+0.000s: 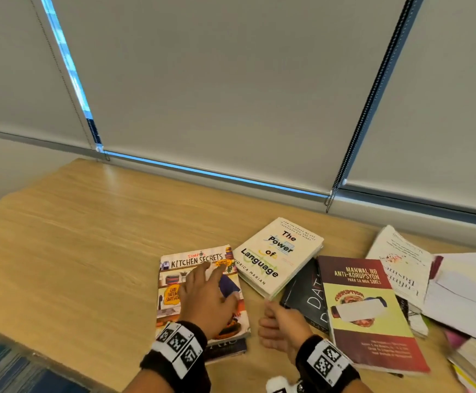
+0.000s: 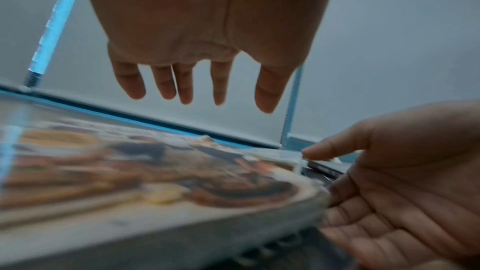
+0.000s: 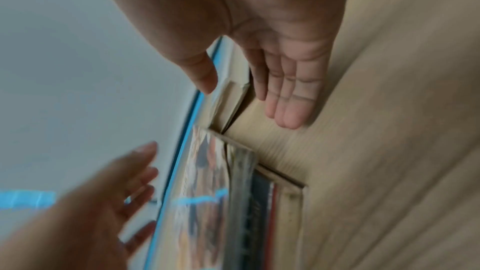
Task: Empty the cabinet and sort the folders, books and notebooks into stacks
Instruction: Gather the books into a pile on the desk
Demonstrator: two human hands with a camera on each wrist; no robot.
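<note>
The colourful "Kitchen Secrets" book [image 1: 174, 282] lies face up on the wooden table [image 1: 75, 236], on top of a darker book [image 1: 225, 348]. My left hand [image 1: 202, 296] hovers over its cover with spread, straight fingers; the left wrist view shows the fingertips [image 2: 185, 98] in the air above the blurred cover [image 2: 130, 171]. My right hand [image 1: 279, 321] is beside the stack's right edge, palm turned towards it and holding nothing. Its fingers [image 3: 288, 106] lie straight along the tabletop, next to the stack [image 3: 239, 202].
The white "The Power of Language" book [image 1: 279, 256] lies just behind my right hand. A black book [image 1: 307, 302], a maroon and yellow manual [image 1: 370, 313] and a loose pile of papers [image 1: 458, 293] spread to the right. Window blinds [image 1: 231, 95] close the far side.
</note>
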